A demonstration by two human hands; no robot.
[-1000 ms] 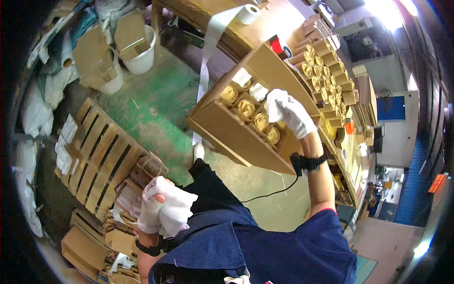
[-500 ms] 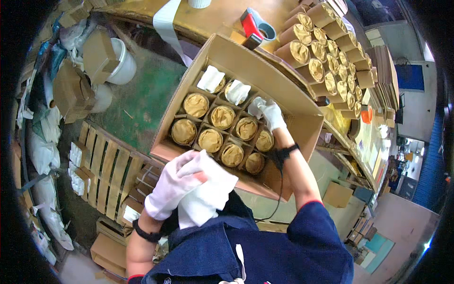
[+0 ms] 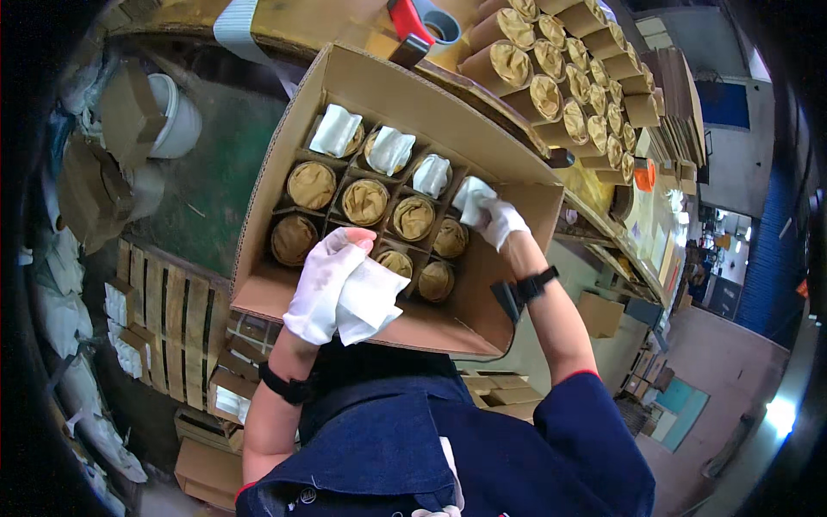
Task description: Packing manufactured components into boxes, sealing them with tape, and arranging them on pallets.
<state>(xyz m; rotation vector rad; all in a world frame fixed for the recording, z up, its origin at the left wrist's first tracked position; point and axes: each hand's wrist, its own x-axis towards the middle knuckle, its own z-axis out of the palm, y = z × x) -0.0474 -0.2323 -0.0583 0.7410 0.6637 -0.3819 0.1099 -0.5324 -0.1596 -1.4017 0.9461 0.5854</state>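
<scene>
- overhead, head view: left hand (image 3: 326,280), gloved, fingers together, clamped on a white pad (image 3: 369,299) over the box's (image 3: 284,177) near edge.
- right hand (image 3: 497,221), gloved, fingers pinched on a white packet (image 3: 469,193) at the far-right cell.
- paper-capped tubes (image 3: 365,201) fill the cells; more tubes (image 3: 544,96) line the bench behind.

Even, fairly bright indoor light fills the centre of the frame, with soft shadows. Glare blooms at the lower right edge. Fisheye bending curves straight lines toward the black, vignetted rim; the corners blur.
</scene>
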